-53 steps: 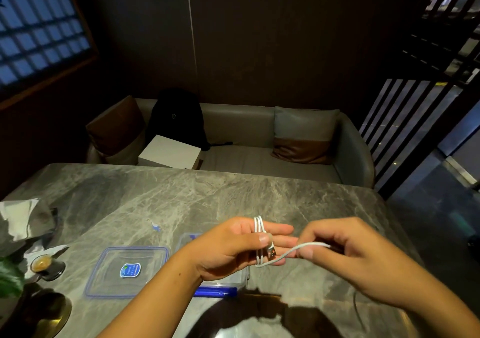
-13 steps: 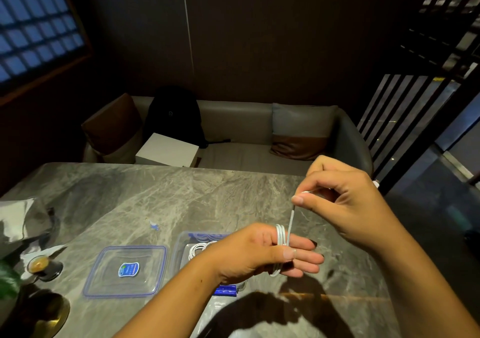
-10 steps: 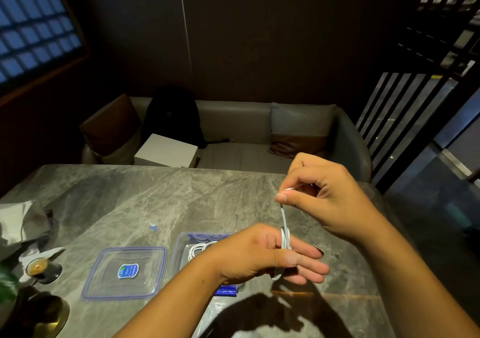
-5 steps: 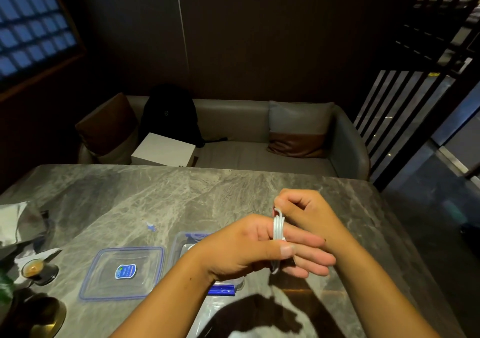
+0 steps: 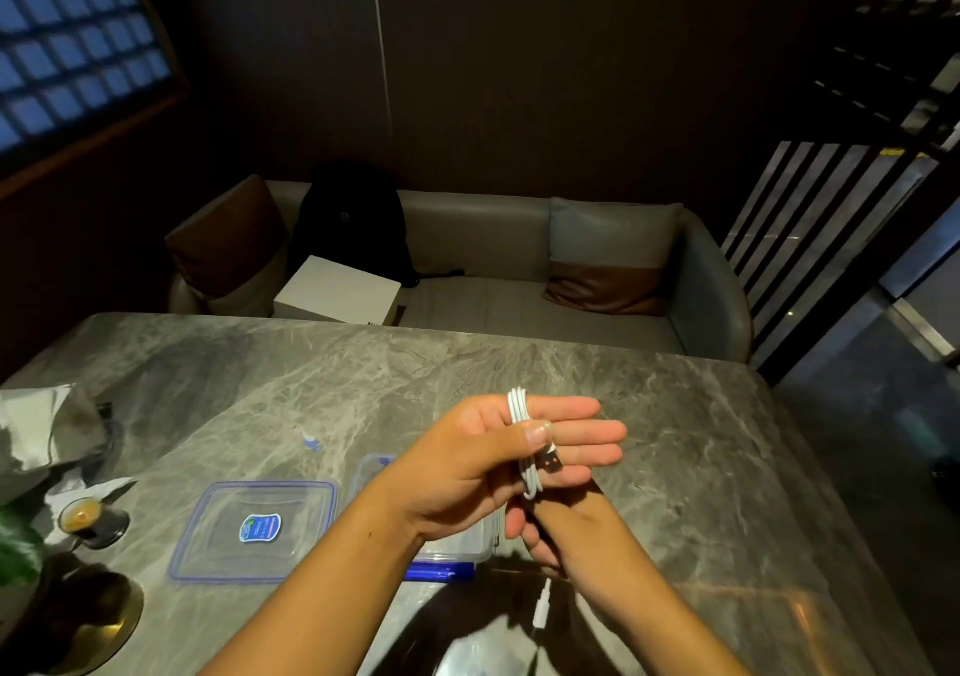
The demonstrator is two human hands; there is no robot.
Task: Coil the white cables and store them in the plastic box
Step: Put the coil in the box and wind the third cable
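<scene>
A: L hand (image 5: 467, 462)?

B: Held above the tabletop (image 5: 519, 374), fingers straight, pointing right. White cable (image 5: 522, 431) is looped in several turns round those fingers. Thumb presses the turns down, so that grip is closed on the cable. A dark USB plug (image 5: 549, 463) sits just below the thumb tip, against the fingers.

A: R hand (image 5: 561, 535)?

B: Under the L one, mostly hidden by it. Fingertips reach up toward the bottom of the coil. Can't tell its grip – pinching the loop or just near it, not visible.

A: Loose end?

B: A small white connector (image 5: 542, 608) hangs below the R wrist, close to the camera, over the dark shadow at the tabletop's near edge.

A: Box?

B: Clear plastic w/ blue trim, box (image 5: 374, 472) sits on the tabletop right below the L wrist, largely covered by the arm. What's inside is hidden. Its lid (image 5: 254, 530), blue label on it, lies flat just to the left, apart from the box.

A: Anything else?

B: Small glass (image 5: 85, 519) w/ brown drink far left, crumpled paper (image 5: 36, 431) behind it. Sofa (image 5: 519, 259) beyond the tabletop w/ black backpack (image 5: 353, 223) and white carton (image 5: 337, 290).
</scene>
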